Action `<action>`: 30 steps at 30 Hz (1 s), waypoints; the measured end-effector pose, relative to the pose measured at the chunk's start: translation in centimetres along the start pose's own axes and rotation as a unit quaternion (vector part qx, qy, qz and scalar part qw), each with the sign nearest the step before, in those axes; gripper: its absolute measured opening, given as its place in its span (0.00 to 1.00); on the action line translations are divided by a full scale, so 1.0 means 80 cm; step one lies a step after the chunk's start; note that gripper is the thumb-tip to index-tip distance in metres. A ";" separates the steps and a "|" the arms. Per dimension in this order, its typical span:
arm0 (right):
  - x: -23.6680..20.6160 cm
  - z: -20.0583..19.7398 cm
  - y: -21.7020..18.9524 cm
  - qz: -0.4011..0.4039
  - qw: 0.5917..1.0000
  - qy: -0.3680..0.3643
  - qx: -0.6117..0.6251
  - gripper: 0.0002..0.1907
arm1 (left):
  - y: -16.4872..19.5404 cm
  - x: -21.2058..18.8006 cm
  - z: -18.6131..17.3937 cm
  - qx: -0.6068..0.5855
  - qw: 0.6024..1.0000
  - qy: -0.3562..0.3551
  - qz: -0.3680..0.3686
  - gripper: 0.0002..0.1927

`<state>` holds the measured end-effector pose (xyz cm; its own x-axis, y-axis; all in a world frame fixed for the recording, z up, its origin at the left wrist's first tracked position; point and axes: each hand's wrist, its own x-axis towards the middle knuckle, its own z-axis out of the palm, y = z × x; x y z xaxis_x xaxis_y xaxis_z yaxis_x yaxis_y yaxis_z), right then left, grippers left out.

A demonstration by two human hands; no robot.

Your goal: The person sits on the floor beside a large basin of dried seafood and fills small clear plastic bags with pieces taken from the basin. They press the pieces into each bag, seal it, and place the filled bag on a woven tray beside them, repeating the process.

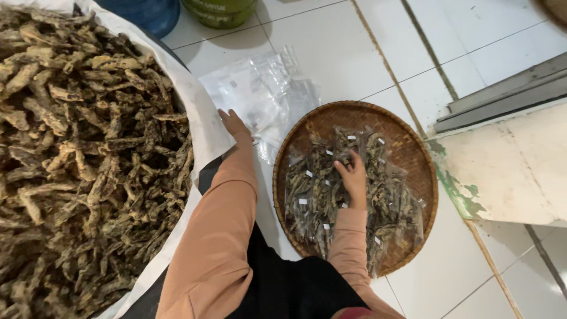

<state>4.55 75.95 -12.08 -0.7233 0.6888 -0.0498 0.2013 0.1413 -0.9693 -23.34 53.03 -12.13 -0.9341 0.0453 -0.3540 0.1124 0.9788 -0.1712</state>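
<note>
Woven rattan tray (407, 142) on the floor holds perhaps a dozen sealed clear packets (313, 195) of dried strips. Right hand (354, 177) presses flat on them, fingers together; left hand (235, 125) rests open-fingered on empty plastic bags (266, 88). One lined tub (201, 118) brims with loose strips (88, 159).

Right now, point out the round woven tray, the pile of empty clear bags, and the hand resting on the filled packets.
Round woven tray (407, 127), head view, bare far rim.
Pile of empty clear bags (263, 88), head view, middle of the pile.
Right hand (354, 176), head view, back of the hand.
</note>
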 end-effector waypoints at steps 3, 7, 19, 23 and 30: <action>-0.006 -0.002 0.001 0.008 0.998 0.005 -0.055 0.40 | -0.003 -0.001 0.004 -0.087 0.996 -0.008 -0.013 0.48; -0.018 0.000 0.004 -0.025 0.998 -0.004 -0.058 0.35 | -0.002 -0.021 0.033 -0.384 0.919 -0.024 -0.083 0.39; -0.121 0.043 -0.112 -0.241 0.946 0.197 -0.086 0.19 | 0.045 -0.223 -0.027 -0.925 0.363 0.031 0.110 0.22; -0.176 0.065 -0.159 -0.289 0.938 0.181 -0.066 0.18 | -0.099 -0.248 -0.116 -0.850 0.472 0.202 0.114 0.18; -0.273 0.111 -0.184 -0.321 0.939 0.119 -0.040 0.17 | -0.607 -0.210 -0.091 -0.774 0.466 0.404 0.143 0.11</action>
<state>11.53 52.50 1.12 -0.5464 0.5807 0.6035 -0.1705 0.6284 -0.7590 -15.60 6.22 8.85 -0.8494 -0.3333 0.4092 0.4758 -0.1482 0.8670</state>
